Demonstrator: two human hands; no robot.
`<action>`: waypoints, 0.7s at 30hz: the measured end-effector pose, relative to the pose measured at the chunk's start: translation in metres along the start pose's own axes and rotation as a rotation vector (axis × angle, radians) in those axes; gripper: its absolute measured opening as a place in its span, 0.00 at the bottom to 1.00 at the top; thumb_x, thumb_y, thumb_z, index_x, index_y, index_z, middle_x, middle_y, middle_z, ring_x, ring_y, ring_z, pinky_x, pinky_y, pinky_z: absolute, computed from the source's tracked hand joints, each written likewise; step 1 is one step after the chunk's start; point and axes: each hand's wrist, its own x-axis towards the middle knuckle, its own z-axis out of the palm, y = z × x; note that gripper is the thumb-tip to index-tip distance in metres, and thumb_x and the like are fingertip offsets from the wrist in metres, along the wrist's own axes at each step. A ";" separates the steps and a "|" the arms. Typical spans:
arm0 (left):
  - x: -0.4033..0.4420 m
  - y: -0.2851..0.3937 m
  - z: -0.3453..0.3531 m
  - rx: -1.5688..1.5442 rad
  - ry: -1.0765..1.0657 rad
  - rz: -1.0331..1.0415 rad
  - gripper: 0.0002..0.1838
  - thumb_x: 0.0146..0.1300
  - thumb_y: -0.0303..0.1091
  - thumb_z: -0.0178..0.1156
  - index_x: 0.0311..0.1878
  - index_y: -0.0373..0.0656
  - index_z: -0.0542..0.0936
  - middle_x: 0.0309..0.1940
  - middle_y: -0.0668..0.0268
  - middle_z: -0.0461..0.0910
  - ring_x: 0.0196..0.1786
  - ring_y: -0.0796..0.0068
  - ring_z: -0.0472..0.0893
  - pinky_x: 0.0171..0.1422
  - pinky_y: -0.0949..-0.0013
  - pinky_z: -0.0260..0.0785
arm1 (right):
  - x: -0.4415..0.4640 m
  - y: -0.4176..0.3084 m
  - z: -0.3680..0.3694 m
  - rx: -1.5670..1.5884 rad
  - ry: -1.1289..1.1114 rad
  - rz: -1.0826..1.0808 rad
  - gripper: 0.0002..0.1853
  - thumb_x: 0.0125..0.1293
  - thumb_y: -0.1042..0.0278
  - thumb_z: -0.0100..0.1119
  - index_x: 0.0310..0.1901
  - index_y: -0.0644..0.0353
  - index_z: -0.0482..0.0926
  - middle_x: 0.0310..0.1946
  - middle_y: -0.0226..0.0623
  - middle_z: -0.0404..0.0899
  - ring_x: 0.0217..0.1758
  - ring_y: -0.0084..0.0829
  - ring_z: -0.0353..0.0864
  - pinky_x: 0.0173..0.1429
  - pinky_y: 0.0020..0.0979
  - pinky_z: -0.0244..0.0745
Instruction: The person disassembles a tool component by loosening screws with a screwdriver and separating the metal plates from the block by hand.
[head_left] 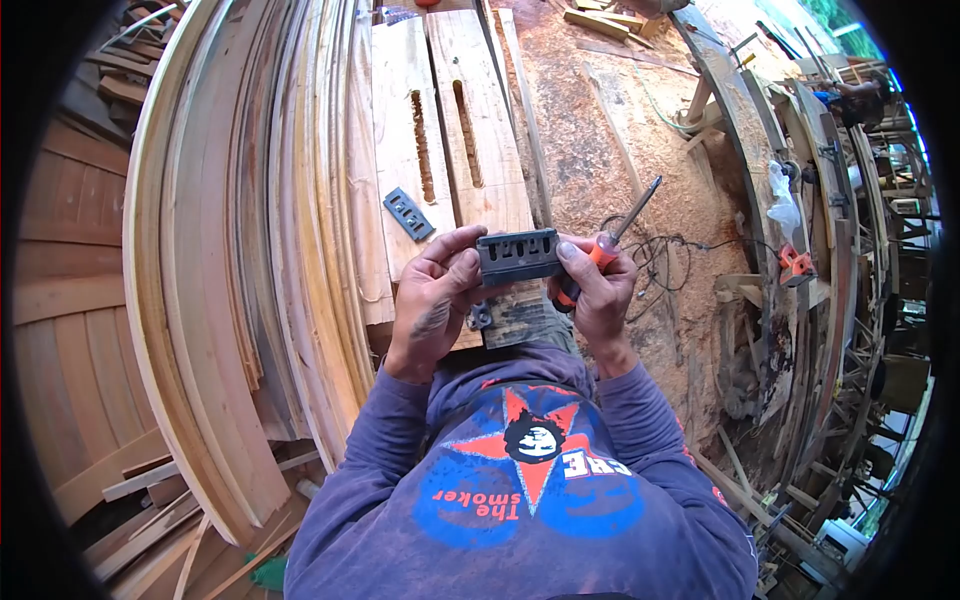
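Between my two hands is a dark rectangular block with a row of slots along its upper side. My left hand grips its left end with thumb and fingers. At the other end, my right hand pinches the block and also keeps a screwdriver with an orange and black handle in its fingers; the shaft points up and right. A dark slotted plate lies on the wooden boards beyond my left hand. Below the block, partly hidden, are a dark flat piece and a small metal part.
Two thick boards, each with a long slot cut in it, lie ahead. Stacked long planks stand on the left. Sawdust covers the ground at right, with a black cable and an orange tool.
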 end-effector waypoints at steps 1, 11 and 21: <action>-0.001 0.001 -0.002 -0.013 -0.020 0.001 0.20 0.77 0.30 0.57 0.67 0.31 0.72 0.57 0.53 0.82 0.58 0.62 0.86 0.62 0.53 0.85 | -0.001 -0.002 0.000 0.003 -0.026 -0.010 0.08 0.72 0.72 0.64 0.45 0.68 0.86 0.29 0.36 0.86 0.22 0.19 0.79 0.26 0.22 0.71; -0.009 0.006 -0.003 -0.077 -0.132 0.041 0.21 0.73 0.30 0.62 0.65 0.33 0.75 0.61 0.48 0.81 0.58 0.59 0.86 0.58 0.54 0.86 | -0.010 -0.014 0.003 -0.002 -0.081 -0.119 0.06 0.72 0.77 0.63 0.44 0.70 0.85 0.33 0.39 0.87 0.21 0.20 0.80 0.23 0.22 0.70; -0.012 0.010 0.011 -0.073 -0.131 0.051 0.24 0.73 0.29 0.63 0.69 0.35 0.74 0.62 0.44 0.80 0.61 0.57 0.84 0.62 0.56 0.84 | -0.013 -0.024 -0.002 0.035 -0.066 -0.093 0.05 0.70 0.78 0.64 0.43 0.71 0.85 0.38 0.44 0.86 0.23 0.22 0.81 0.24 0.23 0.75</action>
